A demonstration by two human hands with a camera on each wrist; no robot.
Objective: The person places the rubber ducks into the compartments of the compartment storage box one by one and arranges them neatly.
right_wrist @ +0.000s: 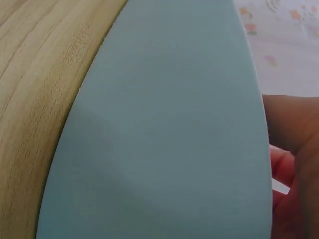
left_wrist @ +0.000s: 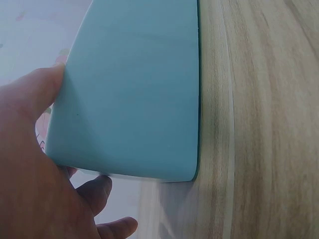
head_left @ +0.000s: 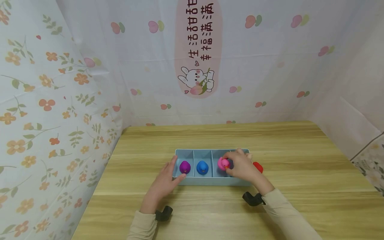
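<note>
A light blue divided tray lies on the wooden table. In its left compartment sits a purple toy duck, and a blue toy duck is in the one beside it. My right hand pinches a pink toy duck between thumb and fingers, over the third compartment. That hand hides most of the right compartment. My left hand rests at the tray's left front corner, thumb on the front rim and straight fingers along the left end. In the left wrist view its thumb touches the rim.
A red object shows past the tray's right end, partly behind my right hand. Black wrist-worn pieces stick out by both wrists. Patterned cloth hangs behind the table and along its left side.
</note>
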